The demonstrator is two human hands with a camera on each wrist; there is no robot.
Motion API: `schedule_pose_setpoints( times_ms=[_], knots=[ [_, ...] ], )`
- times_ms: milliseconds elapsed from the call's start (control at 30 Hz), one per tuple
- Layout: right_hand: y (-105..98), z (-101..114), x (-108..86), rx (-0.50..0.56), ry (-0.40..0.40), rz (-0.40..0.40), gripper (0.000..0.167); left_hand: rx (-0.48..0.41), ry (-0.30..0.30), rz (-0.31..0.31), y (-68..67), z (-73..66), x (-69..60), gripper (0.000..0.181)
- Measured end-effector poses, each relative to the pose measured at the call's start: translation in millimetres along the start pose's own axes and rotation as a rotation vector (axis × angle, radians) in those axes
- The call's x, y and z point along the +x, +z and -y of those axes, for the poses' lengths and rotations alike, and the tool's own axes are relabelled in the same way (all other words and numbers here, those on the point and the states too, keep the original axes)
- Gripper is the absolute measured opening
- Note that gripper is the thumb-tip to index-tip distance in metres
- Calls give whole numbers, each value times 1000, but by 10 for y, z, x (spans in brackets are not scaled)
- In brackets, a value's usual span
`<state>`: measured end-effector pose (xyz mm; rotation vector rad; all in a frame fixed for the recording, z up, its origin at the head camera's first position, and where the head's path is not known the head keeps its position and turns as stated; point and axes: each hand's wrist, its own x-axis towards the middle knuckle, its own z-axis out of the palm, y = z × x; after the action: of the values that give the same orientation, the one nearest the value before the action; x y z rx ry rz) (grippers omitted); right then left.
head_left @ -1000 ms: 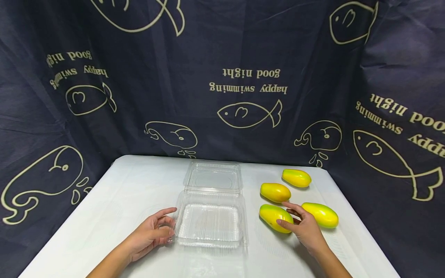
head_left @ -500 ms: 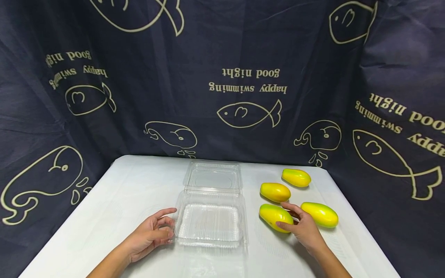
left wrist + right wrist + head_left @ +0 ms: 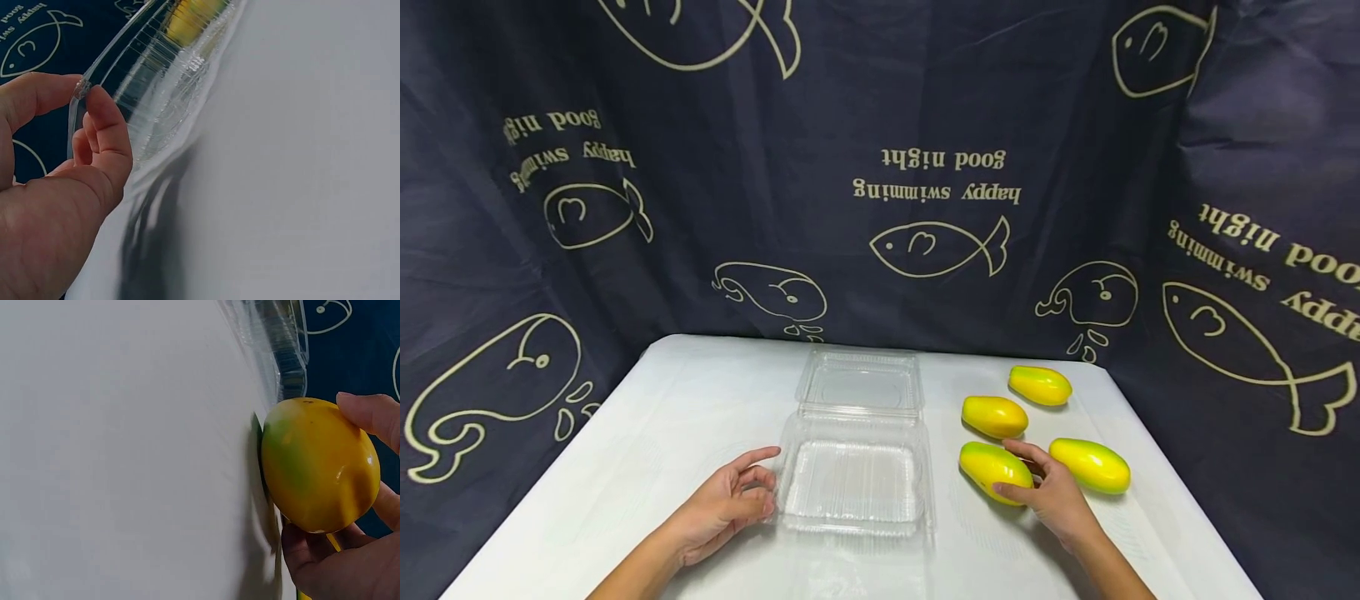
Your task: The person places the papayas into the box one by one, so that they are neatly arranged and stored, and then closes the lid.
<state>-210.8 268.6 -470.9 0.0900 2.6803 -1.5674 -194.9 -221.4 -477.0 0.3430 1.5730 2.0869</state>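
Note:
A clear plastic clamshell container (image 3: 853,527) lies with its lid folded back on the white table. My left hand (image 3: 724,506) is at its left side, pinching the rim between thumb and forefinger, as the left wrist view shows. On the right, my right hand (image 3: 1054,493) grips a yellow-green papaya (image 3: 992,468) from its right end, thumb on the near side and fingers on the far side. In the right wrist view the papaya (image 3: 319,465) sits between thumb and fingers, close to the tabletop. Some right-hand fingers are hidden behind the fruit.
Three more papayas lie nearby: one (image 3: 995,417) just behind the gripped one, one (image 3: 1040,385) farther back, and one (image 3: 1090,465) right of my right hand. A dark blue curtain (image 3: 820,150) with fish drawings surrounds the white table (image 3: 700,400).
My right thumb and fingers have shifted slightly left and closed in around the papaya. The left hand and container have barely moved.

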Motion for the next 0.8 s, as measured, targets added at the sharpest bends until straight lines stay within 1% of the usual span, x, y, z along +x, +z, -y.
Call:
schedule_pose_setpoints(
  times_ms=[133, 567, 800],
  knots=[
    [4, 2, -12, 3, 13, 5, 77, 1, -1, 0, 0, -12, 12, 91],
    [8, -30, -15, -7, -1, 7, 77, 8, -18, 4, 12, -34, 11, 92],
    [8, -60, -12, -7, 14, 10, 79, 20, -19, 7, 10, -41, 6, 95]
  ],
)
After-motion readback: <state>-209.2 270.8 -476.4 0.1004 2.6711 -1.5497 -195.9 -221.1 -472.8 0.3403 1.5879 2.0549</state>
